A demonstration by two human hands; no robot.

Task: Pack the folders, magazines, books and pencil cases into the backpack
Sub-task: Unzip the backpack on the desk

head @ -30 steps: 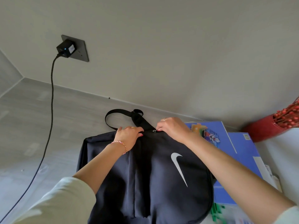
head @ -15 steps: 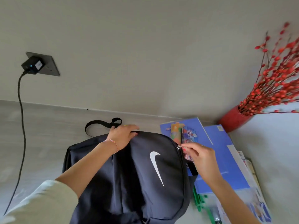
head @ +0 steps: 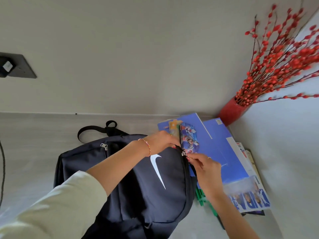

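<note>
Right hand (head: 207, 169) is pinching the metal zipper pull (head: 183, 154) on the right edge of the black backpack (head: 138, 178), fingers curled tight on it, centre-right of frame. Left hand (head: 160, 144) is gripping the backpack fabric just above the pull, fingers curled onto the edge near the zipper track; a woven bracelet (head: 147, 147) is sitting on that wrist. The backpack is lying flat in the lower centre, white swoosh facing up, a second zipper pull (head: 104, 146) showing at its upper left, carry strap (head: 96, 130) looping off the top.

Everything is resting on a pale grey surface (head: 34, 144) meeting a plain off-white wall (head: 138, 49). A dark wall socket (head: 17, 66) with a plugged-in adapter is sitting at the left edge, a black cable (head: 3, 161) dropping below it.

Right of the backpack, blue folders (head: 224, 144) are lying stacked and overlapping, touching the bag's right edge, with a printed pencil case (head: 189, 138) on top near the left hand. A magazine (head: 248, 195) is lying at the lower end of the stack; green items (head: 202, 199) are poking out under it, too hidden to identify. A red vase (head: 232, 111) with red berry branches (head: 279, 57) is standing in the upper right corner.
</note>
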